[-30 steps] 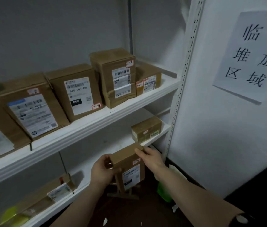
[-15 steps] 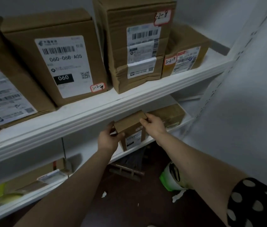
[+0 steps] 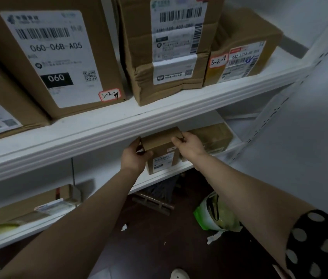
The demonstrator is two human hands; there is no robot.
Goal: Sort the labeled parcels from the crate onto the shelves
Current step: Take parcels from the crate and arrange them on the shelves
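My left hand [image 3: 134, 156] and right hand [image 3: 189, 146] clamp the parcel [image 3: 162, 152] by its upper corners. It was in mid-air a second ago and now stands on the lower shelf [image 3: 151, 181], so I judge it nearly placed. It is matte brown cardboard, boxy, white label outward, with a squat box [image 3: 213, 135] just beside it.

Small box [image 3: 159, 140]: matt brown cardbd w/ paper label [image 3: 163, 163]. Shelf [image 3: 119, 125]: smooth white, slight sheen. Bag [image 3: 215, 216]: glossy plastic. Sleeve [image 3: 320, 244]: cloth.
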